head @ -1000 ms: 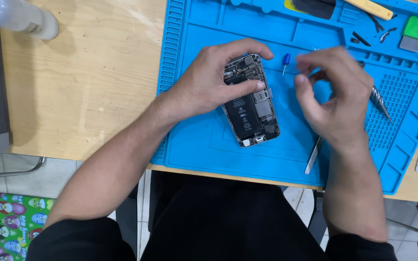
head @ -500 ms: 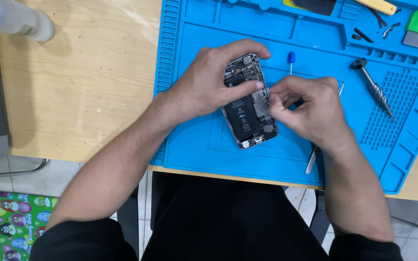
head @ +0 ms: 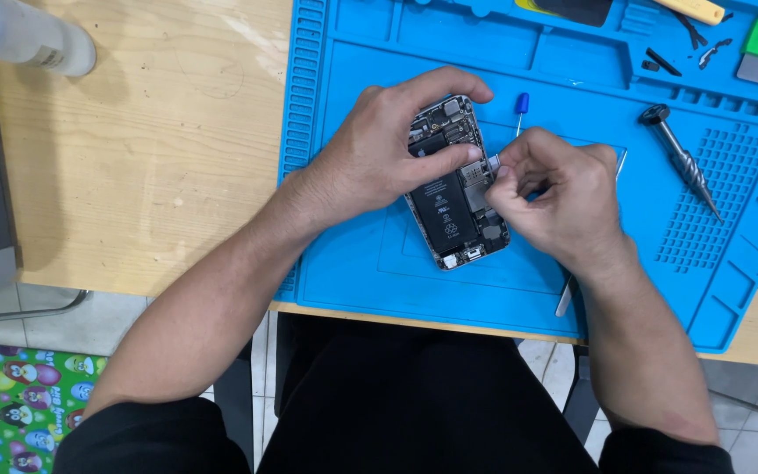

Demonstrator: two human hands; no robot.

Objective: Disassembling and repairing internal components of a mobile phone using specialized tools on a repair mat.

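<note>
An opened phone [head: 451, 219] lies face down on the blue repair mat [head: 353, 254], its black battery and circuit parts showing. My left hand [head: 379, 149] holds its upper left side, thumb across the middle and fingers over the top edge. My right hand [head: 559, 197] sits against the phone's right edge, fingertips pinched on a small pale part at the board. Whether a tool is in that hand is hidden.
A blue-tipped pin tool [head: 521, 105] and a metal screwdriver [head: 682, 158] lie on the mat to the right. A thin metal pry tool [head: 566, 298] pokes out under my right wrist. A white bottle [head: 24, 35] lies on the wooden table at the far left. Small tools fill the mat's top trays.
My right hand has come down from open and raised beside the phone to pinching at the phone's right edge. The left hand has kept its hold.
</note>
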